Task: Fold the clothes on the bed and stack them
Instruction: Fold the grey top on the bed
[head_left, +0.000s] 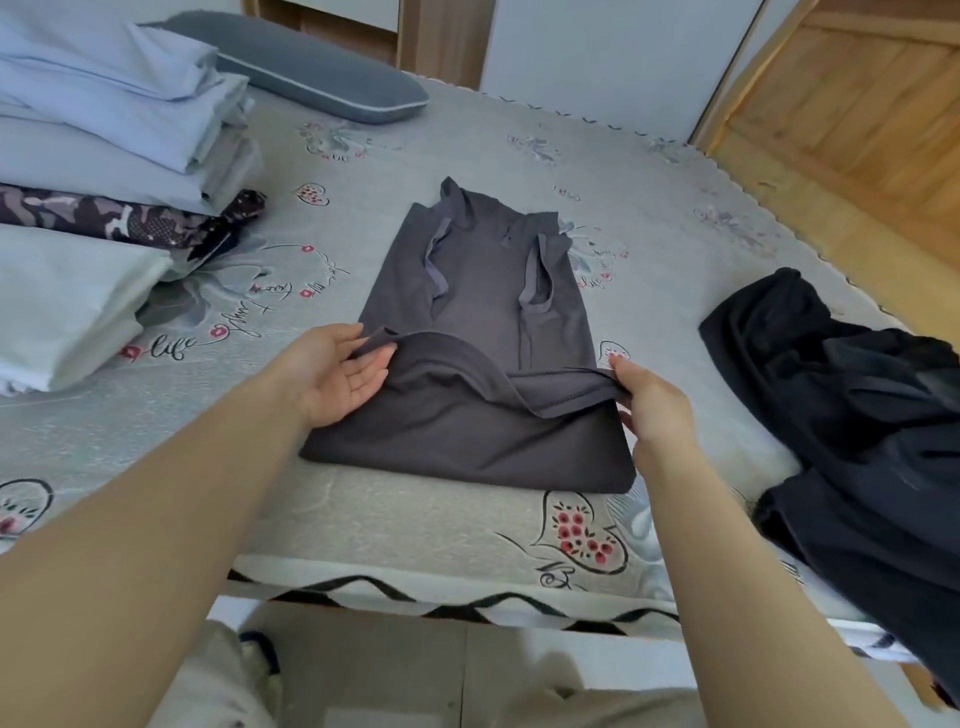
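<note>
A dark grey shirt (483, 312) lies on the bed (415, 530), its sides folded inward and its collar at the far end. My left hand (337, 374) pinches the shirt's lower hem at the left. At the right corner of that hem my right hand (649, 410) grips the cloth. The hem is lifted off the bed and drawn toward the collar, so the near part of the shirt is doubled over. A black garment (852, 426) lies crumpled at the right edge of the bed.
At the far left stands a stack of folded pale blue linens (104, 114) over a camouflage-print piece (130, 218) and a pale green folded piece (67, 306). A grey pillow (311, 67) lies at the head of the bed. Wooden floor shows at the right.
</note>
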